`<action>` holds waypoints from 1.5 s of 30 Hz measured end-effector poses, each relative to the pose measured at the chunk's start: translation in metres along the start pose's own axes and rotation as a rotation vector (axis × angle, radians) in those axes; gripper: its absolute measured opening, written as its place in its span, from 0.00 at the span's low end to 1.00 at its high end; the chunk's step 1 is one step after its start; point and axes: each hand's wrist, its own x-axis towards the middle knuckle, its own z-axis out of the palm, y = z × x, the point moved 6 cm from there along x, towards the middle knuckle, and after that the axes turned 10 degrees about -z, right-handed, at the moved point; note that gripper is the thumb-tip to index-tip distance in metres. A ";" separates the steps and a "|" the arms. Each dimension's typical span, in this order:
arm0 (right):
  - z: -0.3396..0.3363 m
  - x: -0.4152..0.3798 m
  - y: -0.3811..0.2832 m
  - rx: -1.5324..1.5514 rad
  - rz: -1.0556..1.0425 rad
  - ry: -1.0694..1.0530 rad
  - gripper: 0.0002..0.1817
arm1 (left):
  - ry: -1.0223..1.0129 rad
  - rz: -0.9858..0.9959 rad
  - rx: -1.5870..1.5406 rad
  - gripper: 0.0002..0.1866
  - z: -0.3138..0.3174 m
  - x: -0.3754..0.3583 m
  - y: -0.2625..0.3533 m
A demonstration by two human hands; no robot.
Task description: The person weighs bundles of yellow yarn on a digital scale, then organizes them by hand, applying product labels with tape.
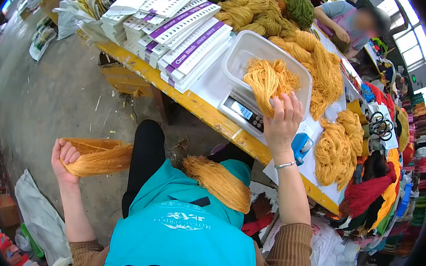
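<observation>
My left hand [67, 160] is closed round one end of an orange yarn hank [102, 159], held out over the floor at the left. My right hand [284, 116] is at the front edge of a clear plastic tub [233, 59], its fingers on the light-orange yarn [268, 82] lying inside. Under the tub is a digital scale [244, 111] with a lit display. Another orange hank [218, 183] lies across my lap on the turquoise apron [184, 234].
Stacks of printed cards [190, 45] stand left of the tub. Yarn heaps [341, 149] lie right and behind, with a blue tape dispenser [301, 145] and black scissors [380, 125]. A co-worker [346, 23] sits at the far right. The table's yellow edge [214, 118] runs diagonally.
</observation>
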 end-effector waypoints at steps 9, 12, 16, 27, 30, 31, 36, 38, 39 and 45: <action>-0.007 0.042 0.044 0.372 0.166 -0.190 0.07 | -0.027 -0.055 -0.012 0.12 0.022 0.001 -0.018; 0.000 0.083 0.090 1.153 0.630 -0.139 0.05 | -0.033 -0.065 0.016 0.12 0.035 0.001 -0.027; -0.055 0.185 0.155 1.577 0.760 0.105 0.11 | -0.102 -0.057 0.072 0.12 0.054 -0.002 -0.031; -0.297 0.390 0.080 1.209 -0.041 0.370 0.09 | -0.123 0.037 0.267 0.17 0.104 -0.019 -0.040; -0.300 0.389 0.055 1.213 -0.040 0.365 0.09 | -0.221 0.027 0.330 0.20 0.132 -0.021 -0.051; -0.296 0.382 0.045 1.228 -0.033 0.349 0.09 | -0.314 -0.035 0.284 0.23 0.145 -0.021 -0.060; -0.219 0.295 -0.026 1.455 0.173 0.001 0.09 | -0.494 -0.205 0.446 0.35 0.200 -0.011 -0.109; -0.156 0.220 -0.083 1.669 0.467 -0.311 0.09 | -0.443 -0.240 0.455 0.34 0.210 -0.002 -0.131; -0.124 0.181 -0.113 1.809 0.664 -0.452 0.09 | -0.439 -0.251 0.460 0.34 0.211 0.004 -0.141; -0.032 0.044 -0.194 2.414 1.309 -0.178 0.09 | -0.346 -0.439 0.316 0.26 0.177 0.029 -0.197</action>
